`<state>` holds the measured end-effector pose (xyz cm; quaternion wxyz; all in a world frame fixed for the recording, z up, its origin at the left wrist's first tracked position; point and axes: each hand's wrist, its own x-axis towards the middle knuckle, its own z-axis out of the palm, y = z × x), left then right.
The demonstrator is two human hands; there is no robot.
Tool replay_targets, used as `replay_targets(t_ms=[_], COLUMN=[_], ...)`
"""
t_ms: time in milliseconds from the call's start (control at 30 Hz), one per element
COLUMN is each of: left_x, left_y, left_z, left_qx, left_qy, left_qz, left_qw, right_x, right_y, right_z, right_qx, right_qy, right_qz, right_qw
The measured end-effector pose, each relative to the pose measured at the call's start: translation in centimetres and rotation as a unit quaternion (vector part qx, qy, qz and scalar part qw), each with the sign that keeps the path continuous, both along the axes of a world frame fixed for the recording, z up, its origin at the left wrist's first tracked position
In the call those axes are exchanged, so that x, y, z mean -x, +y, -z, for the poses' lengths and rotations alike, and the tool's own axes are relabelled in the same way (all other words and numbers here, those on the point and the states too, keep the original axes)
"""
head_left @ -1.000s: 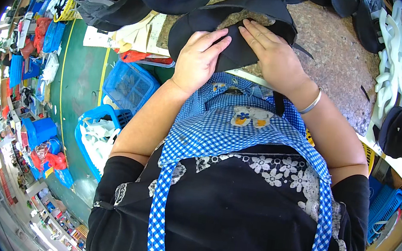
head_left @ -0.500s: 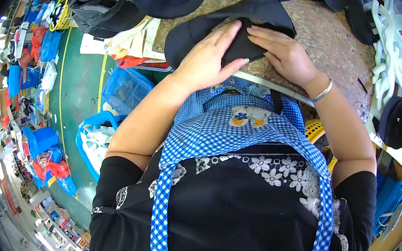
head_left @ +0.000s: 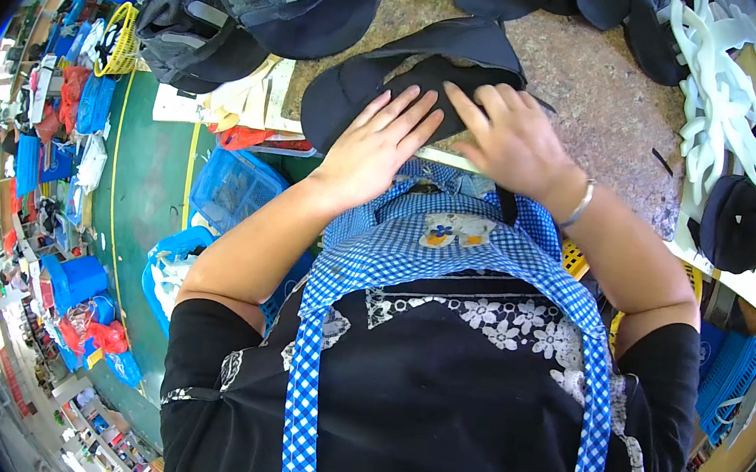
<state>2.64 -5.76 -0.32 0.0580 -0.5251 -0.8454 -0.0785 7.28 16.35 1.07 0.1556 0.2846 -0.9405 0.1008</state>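
Observation:
A soft black fabric piece, curved with a long opening between its raised far band and its near flap, lies at the worktable's near edge. My left hand rests flat on its near flap, fingers stretched out side by side. My right hand, slightly blurred, lies over the right part of the same piece. Its index finger reaches toward the middle of the fabric and the other fingers are bent but apart. Neither hand grips the fabric. What lies under my right palm is hidden.
Grey and black sewn pieces with rounded flaps are piled at the far left of the speckled worktable. Pale wavy strips and a black padded piece are at the right. Blue baskets stand on the green floor at the left.
My left hand has turned flatter and moved down toward the near edge. My right hand has shifted left and nearer to me. The fabric's near flap lies flatter.

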Motion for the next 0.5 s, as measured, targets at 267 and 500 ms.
replay_targets(t_ms=[267,500], left_x=[-1.4,-1.8], left_y=[0.9,0.3], left_z=[-12.2,-6.1], left_qx=[-0.327,-0.118], left_qy=[0.260,-0.149], left_qz=[0.037,-0.078], left_qw=[0.908,0.979], right_x=[0.9,-3.7], right_y=[-2.2,-2.0], right_z=[-3.5,-0.4], right_qx=[0.471,0.848], right_qy=[-0.169,-0.461], right_qz=[0.096,0.042], right_qw=[0.860,0.258])
